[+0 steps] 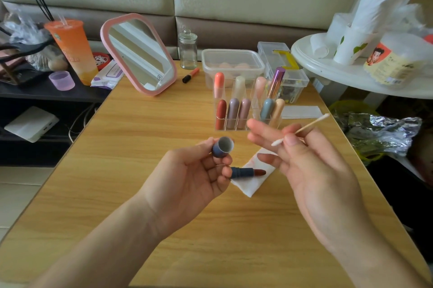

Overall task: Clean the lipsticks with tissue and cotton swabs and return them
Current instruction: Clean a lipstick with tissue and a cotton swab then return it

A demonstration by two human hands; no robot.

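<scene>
the left hand (pixel 194 170) grips the cap (pixel 222 147), mouth up; just to its right the right hand (pixel 311 170) pinches a cotton swab (pixel 311 124), near tip aimed at it. between them the lipstick (pixel 248 172) lies crosswise on tissue (pixel 250 188), rack (pixel 248 123) beyond.

The left fingers (pixel 226 171) hide the lipstick's (pixel 243 172) base end; the right hand (pixel 316 170), fingertips blurred, covers part of the tissue (pixel 248 188).
</scene>
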